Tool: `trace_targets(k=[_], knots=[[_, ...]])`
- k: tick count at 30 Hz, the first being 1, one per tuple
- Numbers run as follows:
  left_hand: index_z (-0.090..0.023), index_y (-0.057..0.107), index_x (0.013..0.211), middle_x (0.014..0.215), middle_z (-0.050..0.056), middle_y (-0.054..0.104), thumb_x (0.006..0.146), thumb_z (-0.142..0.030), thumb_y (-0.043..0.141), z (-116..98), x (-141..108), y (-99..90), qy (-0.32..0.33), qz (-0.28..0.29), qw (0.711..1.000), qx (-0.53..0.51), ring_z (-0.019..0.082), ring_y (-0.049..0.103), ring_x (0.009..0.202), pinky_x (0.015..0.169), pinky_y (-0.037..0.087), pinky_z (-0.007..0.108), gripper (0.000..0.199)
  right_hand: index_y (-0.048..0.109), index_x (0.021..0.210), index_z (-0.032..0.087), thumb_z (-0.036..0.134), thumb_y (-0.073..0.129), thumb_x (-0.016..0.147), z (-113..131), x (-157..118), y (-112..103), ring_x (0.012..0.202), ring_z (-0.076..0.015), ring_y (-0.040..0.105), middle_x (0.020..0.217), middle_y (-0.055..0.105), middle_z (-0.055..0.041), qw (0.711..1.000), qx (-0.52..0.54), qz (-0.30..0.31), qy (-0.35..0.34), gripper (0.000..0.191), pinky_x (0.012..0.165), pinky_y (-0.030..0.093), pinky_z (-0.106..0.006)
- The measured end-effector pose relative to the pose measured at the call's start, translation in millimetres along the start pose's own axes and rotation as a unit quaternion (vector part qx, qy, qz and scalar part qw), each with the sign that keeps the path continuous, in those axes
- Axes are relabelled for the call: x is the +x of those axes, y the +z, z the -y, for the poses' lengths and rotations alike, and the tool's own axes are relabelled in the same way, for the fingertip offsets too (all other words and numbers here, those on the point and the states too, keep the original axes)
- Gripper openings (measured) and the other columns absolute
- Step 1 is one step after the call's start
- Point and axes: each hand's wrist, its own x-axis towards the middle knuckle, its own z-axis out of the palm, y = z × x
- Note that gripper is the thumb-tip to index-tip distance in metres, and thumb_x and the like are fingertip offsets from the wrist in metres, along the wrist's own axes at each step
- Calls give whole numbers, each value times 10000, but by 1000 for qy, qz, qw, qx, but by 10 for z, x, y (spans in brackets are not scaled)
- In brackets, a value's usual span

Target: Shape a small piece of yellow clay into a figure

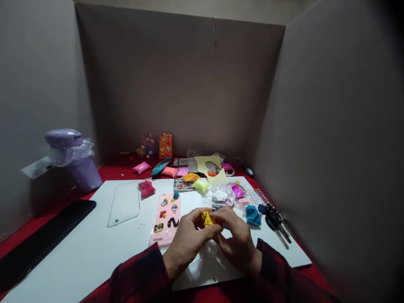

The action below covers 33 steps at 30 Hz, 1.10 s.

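Both my hands meet over the front middle of the white board (pixel 85 240). Between them is a small lump of yellow clay (pixel 207 219). My left hand (pixel 189 237) is closed around its left side, thumb across the front. The fingers of my right hand (pixel 238 237) press on its right side. Just left of my hands lies a pink phone case (pixel 167 210) with small clay figures on it, among them a black wavy strip (pixel 173 222). My left hand overlaps its lower right edge.
A clear case (pixel 124 204) and a red packet (pixel 147 189) lie left. Colourful clay packets (pixel 191 177) spread behind. A blue packet (pixel 253 215) and scissors (pixel 276 219) are right. A purple cup (pixel 80 168) and black phone-like slab (pixel 47 240) are far left. Grey walls enclose three sides.
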Motion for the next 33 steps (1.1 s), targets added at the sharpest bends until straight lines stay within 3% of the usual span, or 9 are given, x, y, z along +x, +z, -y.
trace_targets(k=[5,14,27,33], knots=[[-134,586,902,759,21,587,767,-436,604,39,19,0,5,10,1000,6,74,490,561,488,376,170,331,483,1141,187,105,599,809,3,18,-4,692,-170,483,818,526,-40,1000,15,10,-7,362,574,424,-283],[-139,528,757,604,-41,451,810,-447,507,31,25,-11,20,-2,999,41,59,434,435,408,353,166,313,501,1136,187,195,625,840,12,16,-17,683,-158,486,859,527,-48,999,5,21,24,321,560,433,-280],[-149,531,722,535,-44,461,809,-485,497,51,13,-10,6,0,999,33,54,401,407,416,303,165,349,439,1224,169,179,581,862,-5,18,-2,669,-158,494,825,514,-42,999,9,17,38,389,555,440,-278],[-130,591,783,593,-8,519,835,-534,418,-14,-8,20,8,-3,1000,15,79,469,514,507,388,182,443,514,1180,182,165,505,890,-51,15,-35,769,-171,527,1004,496,-95,997,-4,9,71,291,633,481,-303]])
